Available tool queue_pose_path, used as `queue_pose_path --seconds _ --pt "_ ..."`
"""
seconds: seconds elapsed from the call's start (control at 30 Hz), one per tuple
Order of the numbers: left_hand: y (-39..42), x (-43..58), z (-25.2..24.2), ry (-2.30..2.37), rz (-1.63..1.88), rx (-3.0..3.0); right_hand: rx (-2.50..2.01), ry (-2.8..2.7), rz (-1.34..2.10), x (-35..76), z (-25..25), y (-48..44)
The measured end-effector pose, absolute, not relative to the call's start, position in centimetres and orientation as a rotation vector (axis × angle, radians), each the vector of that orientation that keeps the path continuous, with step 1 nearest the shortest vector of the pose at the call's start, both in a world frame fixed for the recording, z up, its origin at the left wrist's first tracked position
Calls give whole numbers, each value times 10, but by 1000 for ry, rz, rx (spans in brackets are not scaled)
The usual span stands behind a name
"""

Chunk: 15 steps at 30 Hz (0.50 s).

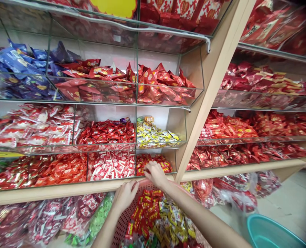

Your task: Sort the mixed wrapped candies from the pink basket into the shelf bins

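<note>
A pink perforated basket (124,217) stands below the shelf, holding red-wrapped candies (149,210) and yellow-and-white wrapped candies (172,218). My left hand (125,195) is closed over the basket's rim at the shelf's front edge. Past the rim, my right hand (156,174) reaches to the lowest compartment, at its small red-and-yellow wrapped candies (165,165). Its fingers are curled together, and whatever they may hold is hidden. Left of it lies a compartment of red-and-white wrapped candies (111,164).
Glass-divided shelves (191,100) carry more wrapped sweets, with blue packets (21,69) at upper left. A wooden upright (206,79) separates the right-hand shelves. Bagged candies (52,218) sit beneath the wooden ledge. A teal tub (268,229) stands on the floor at lower right.
</note>
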State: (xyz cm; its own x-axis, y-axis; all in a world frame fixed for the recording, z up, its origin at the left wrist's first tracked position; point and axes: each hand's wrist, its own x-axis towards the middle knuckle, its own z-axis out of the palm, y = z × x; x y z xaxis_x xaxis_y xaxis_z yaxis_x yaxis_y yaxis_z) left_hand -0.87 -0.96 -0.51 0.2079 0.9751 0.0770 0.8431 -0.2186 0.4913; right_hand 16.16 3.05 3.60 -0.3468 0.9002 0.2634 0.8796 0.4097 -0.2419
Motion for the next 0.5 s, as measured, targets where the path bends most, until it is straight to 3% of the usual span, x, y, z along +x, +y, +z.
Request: queue_pose_path --seconds 0.23,0.5 --pt "-7 -10 -10 1706 537 2162 -1955 -2242 147 117 36 59" --pt "-7 -11 -13 1697 550 2177 -2099 -2173 245 105 35 68"
